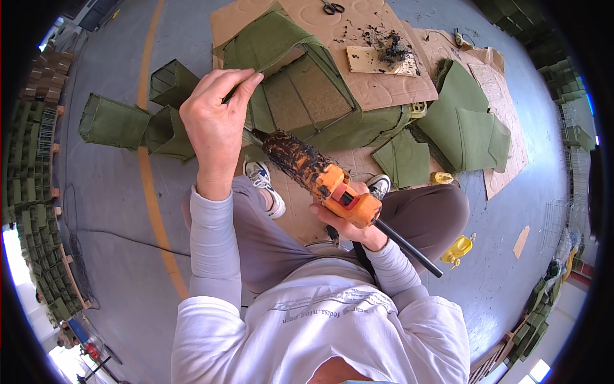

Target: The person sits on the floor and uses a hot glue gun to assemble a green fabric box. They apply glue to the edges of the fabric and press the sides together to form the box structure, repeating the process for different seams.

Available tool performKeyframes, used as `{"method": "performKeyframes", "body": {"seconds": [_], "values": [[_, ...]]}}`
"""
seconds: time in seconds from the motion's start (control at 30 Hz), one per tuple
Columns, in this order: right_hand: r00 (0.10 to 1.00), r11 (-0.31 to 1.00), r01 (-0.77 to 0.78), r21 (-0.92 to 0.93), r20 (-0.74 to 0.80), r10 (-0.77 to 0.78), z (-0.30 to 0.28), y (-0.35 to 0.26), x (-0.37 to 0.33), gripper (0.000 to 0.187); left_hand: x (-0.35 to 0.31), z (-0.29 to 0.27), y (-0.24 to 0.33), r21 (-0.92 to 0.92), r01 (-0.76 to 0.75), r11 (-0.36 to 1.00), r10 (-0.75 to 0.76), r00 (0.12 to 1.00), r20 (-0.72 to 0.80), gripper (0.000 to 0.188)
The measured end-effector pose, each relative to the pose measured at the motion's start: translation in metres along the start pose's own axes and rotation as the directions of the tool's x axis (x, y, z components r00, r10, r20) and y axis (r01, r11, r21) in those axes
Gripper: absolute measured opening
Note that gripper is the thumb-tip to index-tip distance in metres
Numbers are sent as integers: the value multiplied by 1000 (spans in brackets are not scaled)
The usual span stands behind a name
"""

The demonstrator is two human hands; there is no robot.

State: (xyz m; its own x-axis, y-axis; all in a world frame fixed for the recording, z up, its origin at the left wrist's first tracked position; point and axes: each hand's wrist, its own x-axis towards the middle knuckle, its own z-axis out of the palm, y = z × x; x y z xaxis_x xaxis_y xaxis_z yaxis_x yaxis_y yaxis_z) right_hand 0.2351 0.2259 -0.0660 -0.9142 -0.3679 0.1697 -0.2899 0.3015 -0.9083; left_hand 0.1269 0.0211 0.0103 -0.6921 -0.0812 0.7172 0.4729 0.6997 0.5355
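My right hand (358, 224) is wrapped round an orange hot glue gun (332, 185), its front crusted with black residue. A straight black stick (409, 248) juts from the gun's rear. The dark nozzle points up and left, close to a green fabric-covered wire frame (307, 96) in front of me. My left hand (217, 105) is closed in a pinch at the near left edge of the frame's green fabric (275, 38). Thin metal wires cross the frame's open side, with brown board visible behind them. The exact spot between my left fingertips is partly hidden.
Smaller green fabric boxes (115, 121) stand on the left floor. Loose green fabric pieces (470, 134) lie on cardboard at right. A wooden board (377, 61) with black scraps and scissors (332, 8) lie beyond. Yellow tool (457, 249) at lower right; a cable (128, 237) crosses the left floor.
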Motion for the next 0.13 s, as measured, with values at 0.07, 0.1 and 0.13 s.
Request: {"method": "performKeyframes", "body": {"seconds": [0.07,0.1,0.13], "values": [[1000,1000,22,-16,3,-22,-1,1,0,27,0,0,1,5,4,1000,-4,1000,2,11],[999,999,33,-24,5,-33,-2,2,0,27,0,0,1,4,9,1000,-9,1000,2,11],[999,999,32,-25,4,-32,-2,2,0,27,0,0,1,2,15,1000,-15,1000,2,11]]}}
